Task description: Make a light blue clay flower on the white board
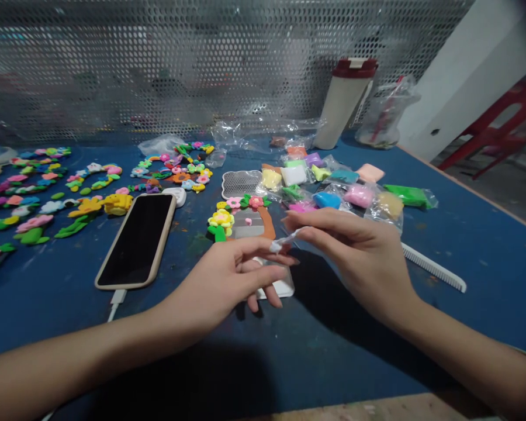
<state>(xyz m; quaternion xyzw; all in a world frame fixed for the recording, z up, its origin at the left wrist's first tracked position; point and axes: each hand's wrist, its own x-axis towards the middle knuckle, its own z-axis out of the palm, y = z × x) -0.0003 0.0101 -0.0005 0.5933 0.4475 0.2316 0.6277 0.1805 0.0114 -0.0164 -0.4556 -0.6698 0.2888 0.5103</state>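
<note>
White clay strand (pixel 284 240), head view only: pinched at both ends. Left hand (pixel 228 275) has thumb and forefinger closed on one end, right hand (pixel 359 251) has fingertips closed on the other; remaining fingers loose. Held just above decorated frame (pixel 251 225) on blue table (pixel 486 245), probably to keep it off the surface. Phone (pixel 135 237) left of the frame, clay packets (pixel 328 187) behind, comb (pixel 433 268) right, all near.

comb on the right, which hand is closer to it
Right. The right hand sits just left of the comb, its wrist nearly beside it; the left hand is farther left, past the white strip both hands pinch.
</note>
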